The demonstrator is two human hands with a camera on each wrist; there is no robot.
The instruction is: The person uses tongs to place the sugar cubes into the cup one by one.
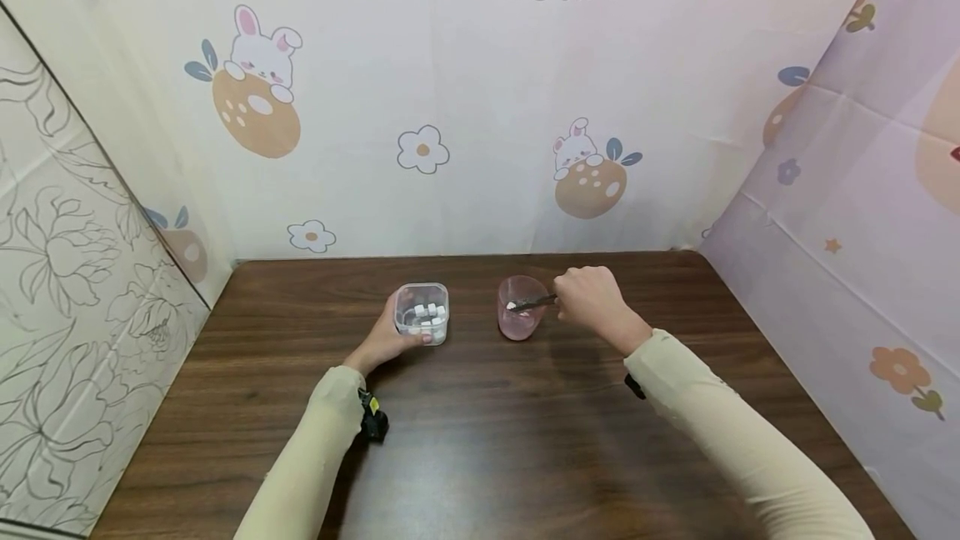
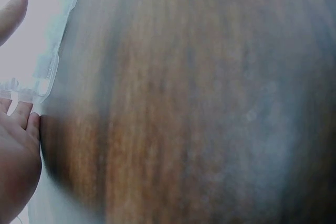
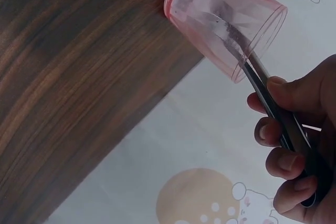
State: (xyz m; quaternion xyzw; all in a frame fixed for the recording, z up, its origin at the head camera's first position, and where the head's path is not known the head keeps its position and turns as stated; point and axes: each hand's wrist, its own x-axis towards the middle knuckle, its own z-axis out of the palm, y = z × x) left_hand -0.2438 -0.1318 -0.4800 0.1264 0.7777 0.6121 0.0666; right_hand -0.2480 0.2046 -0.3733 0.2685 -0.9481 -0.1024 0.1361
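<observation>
On the left, my left hand (image 1: pixel 384 342) holds a clear square plastic container (image 1: pixel 442 335) from its side, thumb along the near wall. Several small white cubes (image 1: pixel 430 310) lie inside it. To its right stands a see-through pink cup (image 1: pixel 517 331) on the table. My right hand (image 1: pixel 592 300) grips a pair of dark tongs (image 3: pixel 270 106), with the thumb on one arm and the fingers curled round the other. The tongs' tips reach down through the cup's mouth, and whitish pieces (image 1: pixel 512 306) show by them. In the left wrist view the container is overexposed.
Everything stands on a dark wood-grain table (image 1: pixel 480 440), near its far edge. A pale wall cloth (image 1: pixel 480 90) printed with rabbits and flowers hangs right behind. Patterned panels border the table on the left and right.
</observation>
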